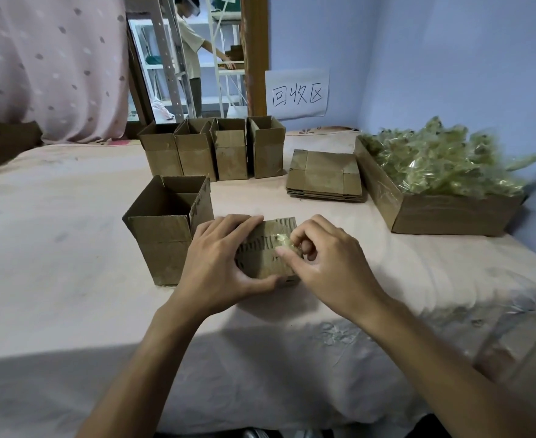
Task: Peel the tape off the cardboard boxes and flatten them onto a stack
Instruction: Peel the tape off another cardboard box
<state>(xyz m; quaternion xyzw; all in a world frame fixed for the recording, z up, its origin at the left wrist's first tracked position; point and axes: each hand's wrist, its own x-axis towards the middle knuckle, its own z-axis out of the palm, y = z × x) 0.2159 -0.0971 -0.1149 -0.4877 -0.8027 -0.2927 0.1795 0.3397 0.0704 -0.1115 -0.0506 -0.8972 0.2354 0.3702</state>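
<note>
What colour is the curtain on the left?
The curtain is pale pink with grey and white spots; head view.

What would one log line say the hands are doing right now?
step: peeling tape | left grip: holds small brown cardboard box | right grip: pinches clear yellowish tape | flattened brown cardboard stack: behind, to the right
</note>
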